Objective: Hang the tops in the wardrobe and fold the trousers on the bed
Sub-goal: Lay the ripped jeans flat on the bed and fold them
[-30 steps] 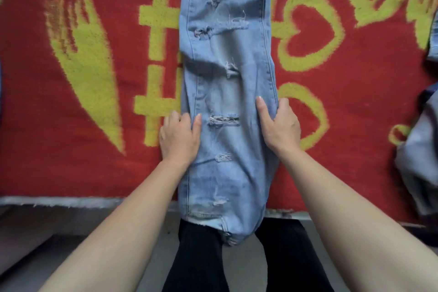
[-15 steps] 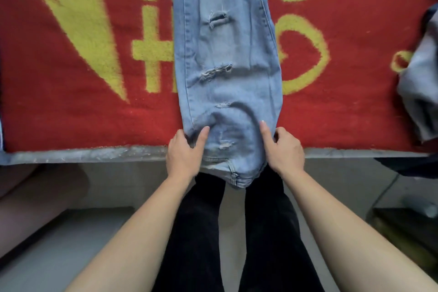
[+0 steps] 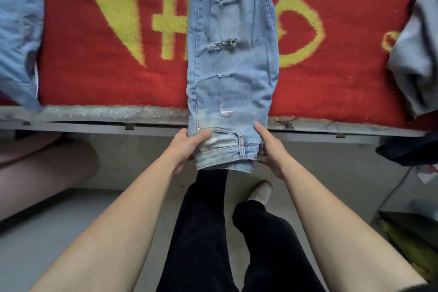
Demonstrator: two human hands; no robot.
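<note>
As the trousers were to be folded on the bed, the pale ripped jeans (image 3: 232,54) lay lengthwise across the red and yellow blanket (image 3: 94,59). Their legs appeared stacked one on the other, and their near end hung past the bed edge (image 3: 106,114). The left hand (image 3: 187,147) gripped the near left corner with the thumb on top. The right hand (image 3: 270,149) gripped the near right corner in the same way. This paired hold probably kept the denim taut and square, so that the near end could be carried up over the rest in an even fold. A light blue garment (image 3: 19,31) and a grey-blue garment (image 3: 417,66) lay well apart at either side, which left the middle of the blanket for folding.

The far end of the jeans was cut off by the top of the frame. The fingers of both hands were hidden beneath the cloth. Whether the near end was hem or waistband was hard to settle, though a loop-like strap suggested the waistband. No wardrobe was in view.
</note>
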